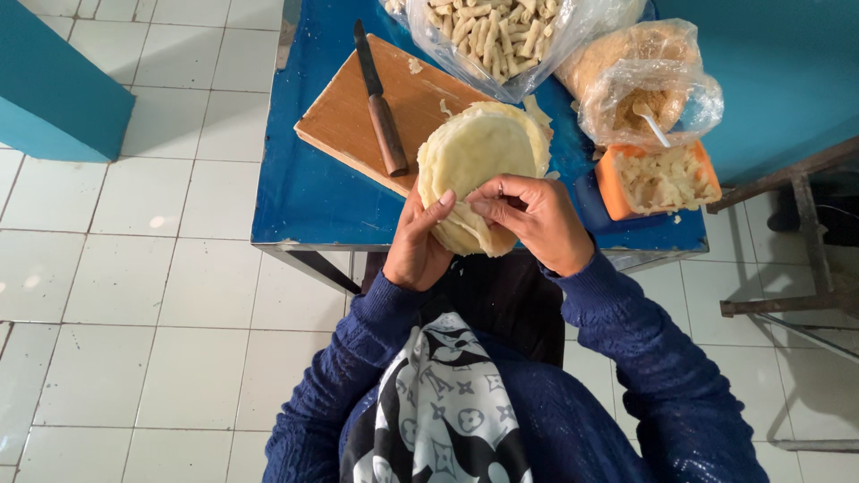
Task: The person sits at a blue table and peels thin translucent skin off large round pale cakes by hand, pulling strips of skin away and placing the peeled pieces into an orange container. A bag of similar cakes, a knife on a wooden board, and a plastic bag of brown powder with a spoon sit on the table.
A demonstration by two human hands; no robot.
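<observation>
A stack of thin, pale round wrappers (479, 152) is held over the near edge of a blue table (313, 197). My left hand (419, 241) supports the stack from below at its near side, thumb lying on top. My right hand (535, 219) pinches the edge of the top wrapper between thumb and fingertips, peeling it from the pile. Both arms wear dark blue knitted sleeves.
A wooden cutting board (344, 116) with a brown-handled knife (380, 107) lies behind the stack. A clear bag of finished rolls (497, 36), a bag of crumbs (640, 80) with a white spoon, and an orange tub of filling (662, 179) stand to the right. White tiled floor surrounds the table.
</observation>
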